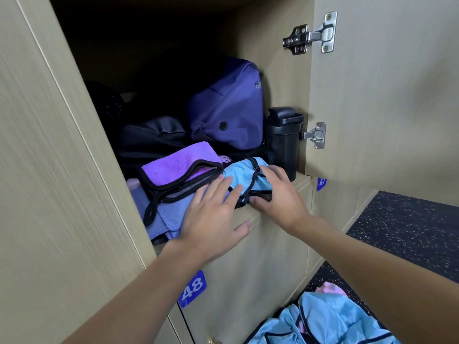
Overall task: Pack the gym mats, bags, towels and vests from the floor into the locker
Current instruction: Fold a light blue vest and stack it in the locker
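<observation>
1. A pale wood-grain locker (278, 78) fills the frame. Its door (385, 95) is swung open at the right on two metal hinges (310, 36), and a dark speckled floor (409, 232) shows at the lower right.
2. The fingers (273, 171) of the right hand (280, 197) curl over the top of a folded blue vest (246, 177) with black trim. The thumb presses its front edge, so the hand grips it.
3. The fingers (218, 187) of the left hand (211, 214) are straight and slightly spread. They lie flat on a lavender towel (169, 214), their tips touch the vest's left side, and the thumb reaches out over the locker's front lip.
4. The vest sits at the front of the open compartment, centre frame, just beside the towels.
5. A purple towel (178, 165) edged in black lies on top of the lavender one, left of the vest.
6. Behind them rest a black bag (151, 137) and, upright against the right wall, a purple backpack (228, 103).
7. A black lidded bottle (283, 142) stands at the right front corner, near the right hand.
8. Far left in the shadow is a dark rounded shape; I cannot tell what it is.
9. Below the compartment, a blue plate (192, 289) reads 48.
10. At the bottom right, a heap of blue vests (335, 319) lies on the floor with something pink (331, 289) behind it.
</observation>
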Available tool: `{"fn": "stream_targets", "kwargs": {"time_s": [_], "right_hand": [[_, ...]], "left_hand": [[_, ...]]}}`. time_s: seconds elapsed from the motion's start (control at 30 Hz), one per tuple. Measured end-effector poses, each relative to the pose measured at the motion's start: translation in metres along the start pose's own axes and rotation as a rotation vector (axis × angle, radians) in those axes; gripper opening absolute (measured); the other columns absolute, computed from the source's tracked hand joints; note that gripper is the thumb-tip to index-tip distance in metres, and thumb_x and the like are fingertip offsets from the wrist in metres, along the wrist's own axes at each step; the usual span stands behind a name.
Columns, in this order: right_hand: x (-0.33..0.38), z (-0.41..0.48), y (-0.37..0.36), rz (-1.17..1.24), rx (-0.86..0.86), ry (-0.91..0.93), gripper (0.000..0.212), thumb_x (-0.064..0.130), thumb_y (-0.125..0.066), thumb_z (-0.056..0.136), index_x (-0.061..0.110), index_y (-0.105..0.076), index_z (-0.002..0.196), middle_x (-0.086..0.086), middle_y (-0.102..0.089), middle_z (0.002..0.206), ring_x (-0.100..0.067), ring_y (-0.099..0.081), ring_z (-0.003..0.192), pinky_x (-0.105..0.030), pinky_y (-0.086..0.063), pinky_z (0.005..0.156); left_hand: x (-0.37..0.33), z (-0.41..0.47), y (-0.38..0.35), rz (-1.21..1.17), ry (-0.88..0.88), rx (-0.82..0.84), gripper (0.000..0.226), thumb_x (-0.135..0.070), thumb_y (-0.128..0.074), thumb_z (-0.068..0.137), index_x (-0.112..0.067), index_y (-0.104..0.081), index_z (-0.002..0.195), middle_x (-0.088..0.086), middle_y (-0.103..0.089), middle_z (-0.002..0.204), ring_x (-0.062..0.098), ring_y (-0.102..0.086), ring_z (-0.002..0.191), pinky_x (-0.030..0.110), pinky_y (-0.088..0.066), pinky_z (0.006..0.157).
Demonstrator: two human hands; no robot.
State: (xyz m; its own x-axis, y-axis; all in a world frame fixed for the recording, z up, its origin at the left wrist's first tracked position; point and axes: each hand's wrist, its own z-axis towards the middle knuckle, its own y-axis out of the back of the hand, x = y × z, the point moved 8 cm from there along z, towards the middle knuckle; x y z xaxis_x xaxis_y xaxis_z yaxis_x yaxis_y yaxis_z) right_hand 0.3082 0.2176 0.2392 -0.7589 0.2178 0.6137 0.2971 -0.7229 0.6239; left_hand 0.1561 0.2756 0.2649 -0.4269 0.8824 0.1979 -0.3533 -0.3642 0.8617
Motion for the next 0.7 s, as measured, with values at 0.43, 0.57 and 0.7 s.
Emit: {"fn": "stream_targets", "kwargs": {"time_s": [0.43,0.57,0.7], "right_hand": [[-0.014,-0.079,0.042,-0.003,0.022,-0.085,0.065,0.031,-0.071,0.088,0.024,-0.038,0.143,0.004,-0.037,0.135,-0.022,-0.055,0.104,-0.046,-0.049,0.093],[-0.038,-0.137,0.050,-0.058,0.067,-0.184,0.057,0.031,-0.068,0.091,0.017,-0.043,0.140,-0.003,-0.045,0.131,-0.020,-0.055,0.101,-0.042,-0.047,0.094],[-0.079,-0.213,0.048,-0.076,0.142,-0.333,0.047,0.028,-0.066,0.092,0.016,-0.050,0.134,0.003,-0.048,0.113,-0.015,-0.057,0.092,-0.037,-0.049,0.090]], "left_hand": [[-0.040,-0.025,0.026,-0.327,-0.093,-0.060,0.060,-0.051,-0.042,0.080,-0.015,-0.066,0.122,0.004,-0.063,0.122,0.028,-0.056,0.119,0.032,-0.031,0.106],[-0.089,-0.044,0.008,-0.439,-0.157,0.105,0.050,-0.049,-0.047,0.089,-0.022,-0.060,0.129,-0.002,-0.059,0.128,0.020,-0.048,0.123,0.034,-0.035,0.104],[-0.144,-0.075,-0.051,-0.486,-0.197,0.355,0.047,-0.044,-0.053,0.094,-0.023,-0.053,0.136,-0.004,-0.055,0.137,0.018,-0.048,0.126,0.036,-0.037,0.107]]}}
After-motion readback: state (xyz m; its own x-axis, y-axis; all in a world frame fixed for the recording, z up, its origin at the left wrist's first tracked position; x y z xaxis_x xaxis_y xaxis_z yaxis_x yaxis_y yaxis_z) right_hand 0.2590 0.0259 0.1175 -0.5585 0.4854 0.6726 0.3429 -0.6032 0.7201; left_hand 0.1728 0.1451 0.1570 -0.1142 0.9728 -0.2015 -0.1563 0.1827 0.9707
